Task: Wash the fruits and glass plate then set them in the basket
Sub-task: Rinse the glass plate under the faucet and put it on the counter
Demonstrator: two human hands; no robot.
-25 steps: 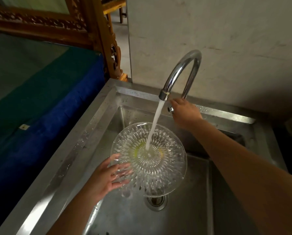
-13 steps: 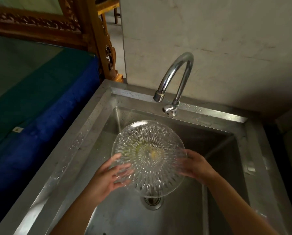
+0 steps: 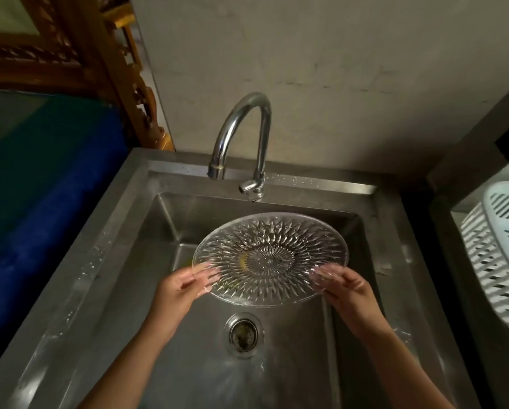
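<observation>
A round cut-glass plate (image 3: 269, 255) with a starburst pattern hangs nearly flat over the steel sink (image 3: 123, 261). My left hand (image 3: 182, 286) grips its left rim and my right hand (image 3: 344, 286) grips its right rim, fingers under the glass. A yellowish thing shows blurred through the plate's middle; I cannot tell what it is. The white slotted basket (image 3: 495, 261) stands at the right edge of the view, beyond the sink. No fruit is clearly in view.
The chrome tap (image 3: 241, 137) arches over the sink's back edge with no water running. The drain (image 3: 243, 335) lies below the plate. A blue and green covering (image 3: 40, 187) lies to the left, a carved wooden frame (image 3: 100, 54) behind it.
The water has stopped. My right hand left the tap handle and took the plate's right rim. The plate has tilted from steeply angled to nearly flat, and the view has shifted right, showing the basket.
</observation>
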